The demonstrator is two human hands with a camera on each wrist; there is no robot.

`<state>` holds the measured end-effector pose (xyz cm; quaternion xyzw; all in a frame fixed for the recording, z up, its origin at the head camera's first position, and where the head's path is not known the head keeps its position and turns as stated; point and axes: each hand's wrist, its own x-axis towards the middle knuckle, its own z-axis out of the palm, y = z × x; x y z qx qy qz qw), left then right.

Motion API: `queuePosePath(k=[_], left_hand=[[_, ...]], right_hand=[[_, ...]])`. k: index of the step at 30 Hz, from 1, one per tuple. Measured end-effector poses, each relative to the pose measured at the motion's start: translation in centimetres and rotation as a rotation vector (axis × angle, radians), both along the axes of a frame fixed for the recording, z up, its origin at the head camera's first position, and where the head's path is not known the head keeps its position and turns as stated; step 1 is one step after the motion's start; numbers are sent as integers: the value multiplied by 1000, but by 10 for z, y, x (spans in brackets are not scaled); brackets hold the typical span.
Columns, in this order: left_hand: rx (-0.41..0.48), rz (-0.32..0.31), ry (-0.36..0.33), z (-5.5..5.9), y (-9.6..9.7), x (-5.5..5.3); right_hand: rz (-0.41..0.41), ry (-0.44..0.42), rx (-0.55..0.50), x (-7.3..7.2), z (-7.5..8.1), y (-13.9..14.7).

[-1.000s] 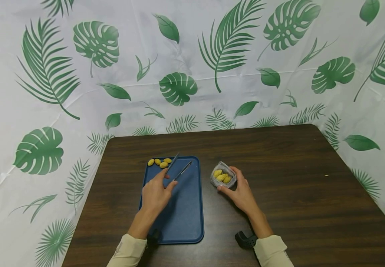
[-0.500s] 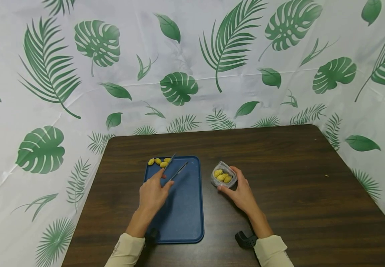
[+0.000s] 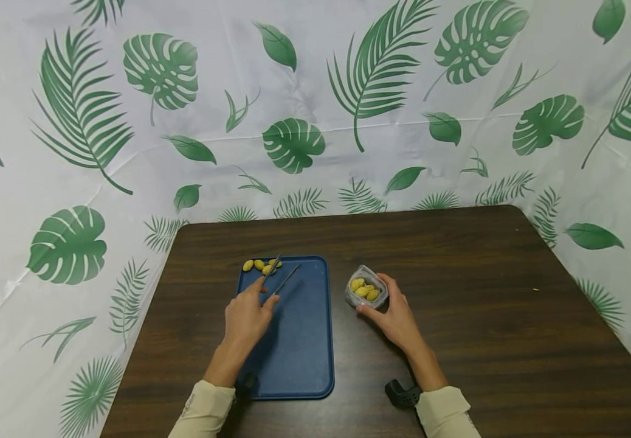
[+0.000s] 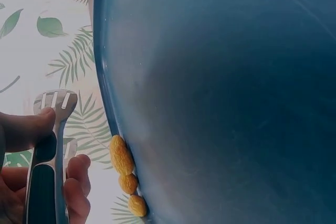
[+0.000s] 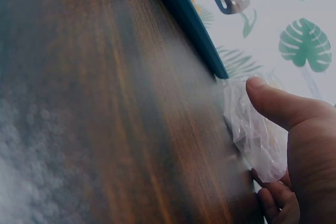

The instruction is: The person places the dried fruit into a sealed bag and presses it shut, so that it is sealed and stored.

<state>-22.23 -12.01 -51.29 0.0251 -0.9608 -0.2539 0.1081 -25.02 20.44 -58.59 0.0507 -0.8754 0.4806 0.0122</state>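
Note:
Metal tongs (image 3: 286, 279) with slotted ends and dark inlays are gripped in my left hand (image 3: 245, 319), thumb on one arm and fingers on the other. Their tips are spread apart over the far part of a blue tray (image 3: 299, 359), with nothing between them. Several small yellow oval pieces (image 3: 248, 265) lie at the tray's far left corner; one tong arm overlaps them in the head view. My right hand (image 3: 400, 322) holds a small clear plastic container (image 3: 354, 300) between thumb and fingers. Inside it sit several similar yellow pieces (image 3: 372, 294). Crinkled plastic (image 5: 257, 142) shows in the right wrist view.
The tray lies on a dark wooden table (image 3: 474, 292), and the container stands just right of the tray's edge. Behind the table hangs a white cloth (image 3: 315, 73) with green leaf prints. A black wrist strap (image 3: 401, 394) is near the right sleeve.
My left hand has moved left with the tongs, bringing their tips toward the yellow pieces. The gap between the tips looks slightly narrower. My right hand and the container stay in place.

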Motion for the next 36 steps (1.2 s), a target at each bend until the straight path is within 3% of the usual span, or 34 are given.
queuePosePath(k=[36], left_hand=[[-30, 57, -128, -7, -15, -7]], right_hand=[[-10, -15, 1, 0, 1, -1]])
